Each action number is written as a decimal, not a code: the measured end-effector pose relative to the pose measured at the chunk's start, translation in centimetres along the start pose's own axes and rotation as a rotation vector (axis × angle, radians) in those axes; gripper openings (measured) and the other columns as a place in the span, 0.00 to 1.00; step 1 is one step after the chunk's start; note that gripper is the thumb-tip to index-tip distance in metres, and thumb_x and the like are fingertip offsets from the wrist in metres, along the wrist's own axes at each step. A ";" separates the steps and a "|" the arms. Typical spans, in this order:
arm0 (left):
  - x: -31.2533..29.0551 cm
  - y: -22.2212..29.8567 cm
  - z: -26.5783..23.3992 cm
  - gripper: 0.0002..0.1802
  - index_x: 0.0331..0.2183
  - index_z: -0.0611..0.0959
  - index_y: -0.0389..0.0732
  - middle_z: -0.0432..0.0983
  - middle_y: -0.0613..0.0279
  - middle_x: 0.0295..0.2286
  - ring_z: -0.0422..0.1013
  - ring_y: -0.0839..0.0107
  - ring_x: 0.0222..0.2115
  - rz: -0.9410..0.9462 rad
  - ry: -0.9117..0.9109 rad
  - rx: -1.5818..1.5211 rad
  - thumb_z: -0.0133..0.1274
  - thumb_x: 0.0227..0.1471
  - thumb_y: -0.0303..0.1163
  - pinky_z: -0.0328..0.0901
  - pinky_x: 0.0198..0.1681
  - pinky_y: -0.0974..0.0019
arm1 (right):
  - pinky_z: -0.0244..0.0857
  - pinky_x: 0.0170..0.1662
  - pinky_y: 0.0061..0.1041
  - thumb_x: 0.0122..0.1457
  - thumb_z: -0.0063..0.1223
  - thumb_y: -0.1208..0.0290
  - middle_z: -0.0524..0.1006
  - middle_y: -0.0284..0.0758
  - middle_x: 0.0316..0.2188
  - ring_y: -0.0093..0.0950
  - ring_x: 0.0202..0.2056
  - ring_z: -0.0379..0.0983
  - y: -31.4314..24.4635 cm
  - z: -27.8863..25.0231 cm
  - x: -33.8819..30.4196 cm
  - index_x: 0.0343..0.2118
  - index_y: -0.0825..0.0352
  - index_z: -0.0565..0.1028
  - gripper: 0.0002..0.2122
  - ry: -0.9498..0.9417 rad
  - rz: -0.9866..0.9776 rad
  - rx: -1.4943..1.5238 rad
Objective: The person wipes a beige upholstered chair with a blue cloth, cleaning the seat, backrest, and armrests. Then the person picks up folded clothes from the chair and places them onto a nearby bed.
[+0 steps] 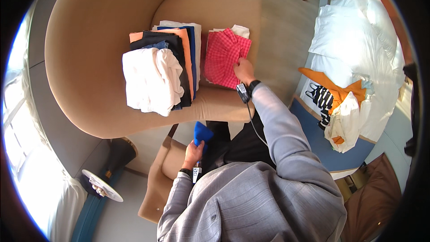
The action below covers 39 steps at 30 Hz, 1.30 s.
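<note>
My left hand (193, 153) is closed around a small bright blue piece, apparently cloth (203, 133), below the front edge of the tan sofa seat (224, 103). On the right part of the seat lies a folded pink-red checked garment (222, 58). My right hand (244, 71) has its fingers curled at this garment's right edge, seemingly pinching the fabric. White cloth (242, 30) shows from under its far edge. To the left stands a pile of folded clothes in black, orange, blue and white, topped by a rumpled white garment (152, 80).
A bed with white bedding (340, 40) is at the right. Orange cloth (333, 85), a black-and-white striped piece (321, 98) and a cream garment (345, 123) lie at its end. A tan chair (172, 161) and a round white-topped table (103, 186) stand lower left.
</note>
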<state>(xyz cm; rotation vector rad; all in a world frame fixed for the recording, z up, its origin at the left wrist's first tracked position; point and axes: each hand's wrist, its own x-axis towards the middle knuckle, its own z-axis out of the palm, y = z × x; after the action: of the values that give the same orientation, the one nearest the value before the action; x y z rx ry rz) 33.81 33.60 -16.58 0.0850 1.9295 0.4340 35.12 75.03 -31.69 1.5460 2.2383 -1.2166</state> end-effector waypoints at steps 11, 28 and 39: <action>6.6 4.9 0.6 0.29 0.42 0.82 0.32 0.80 0.32 0.37 0.75 0.35 0.43 0.227 -0.061 0.155 0.55 0.59 0.53 0.70 0.46 0.42 | 0.77 0.45 0.32 0.67 0.48 0.73 0.79 0.38 0.43 0.30 0.42 0.79 14.9 -29.2 -23.1 0.48 0.71 0.75 0.11 0.429 -0.231 0.674; 5.6 3.8 -0.7 0.27 0.40 0.83 0.33 0.81 0.34 0.32 0.77 0.36 0.40 0.198 -0.028 0.186 0.56 0.59 0.52 0.70 0.43 0.46 | 0.73 0.29 0.30 0.65 0.54 0.69 0.84 0.40 0.28 0.36 0.27 0.81 19.2 -9.5 -13.4 0.38 0.68 0.81 0.08 0.082 0.194 0.482; -0.3 -0.6 3.4 0.21 0.38 0.82 0.36 0.81 0.43 0.28 0.79 0.44 0.32 -0.035 0.004 -0.117 0.56 0.61 0.47 0.71 0.37 0.50 | 0.73 0.42 0.46 0.61 0.51 0.72 0.82 0.46 0.34 0.49 0.39 0.79 -1.0 5.9 -3.9 0.33 0.67 0.80 0.08 -0.244 -0.399 -0.322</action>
<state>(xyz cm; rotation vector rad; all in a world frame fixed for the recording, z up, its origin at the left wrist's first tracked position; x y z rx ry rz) 37.13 33.85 -17.68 -0.0251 1.9025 0.5230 34.27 68.07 -32.91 0.8163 2.4877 -0.9938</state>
